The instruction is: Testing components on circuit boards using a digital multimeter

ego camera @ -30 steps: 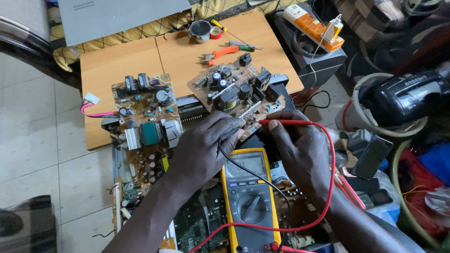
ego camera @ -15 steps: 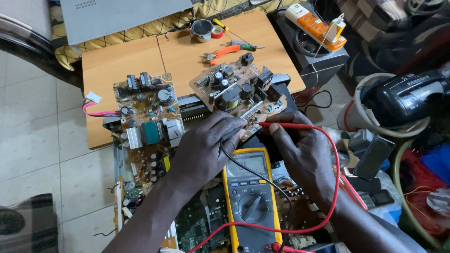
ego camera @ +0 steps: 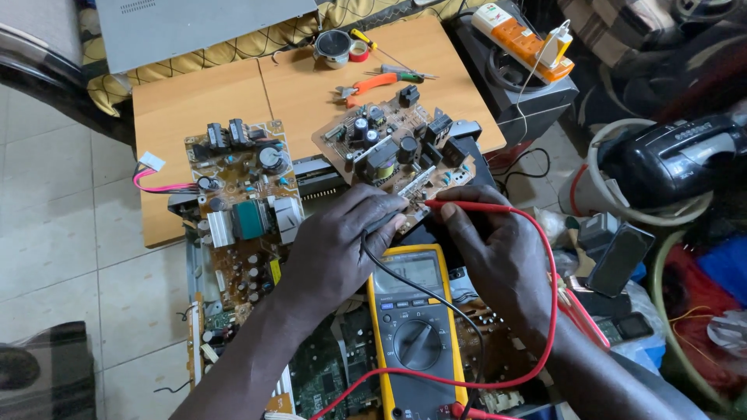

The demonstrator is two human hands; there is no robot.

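My left hand (ego camera: 342, 249) curling closed around black probe (ego camera: 379, 225), tip pressing on edge of circuit board (ego camera: 393, 148) just ahead of fingers. My right hand (ego camera: 498, 257) pinching red probe (ego camera: 467, 206) pen-style, tip meeting same board edge. Yellow multimeter (ego camera: 416, 327) lying between wrists, leads looping around it. Board looking light, stiff, fragile; judging safest gripping by bare edges, not components. Second board (ego camera: 241, 194) sitting left of left hand, orange pliers (ego camera: 373, 82) on tabletop (ego camera: 194, 101) beyond.
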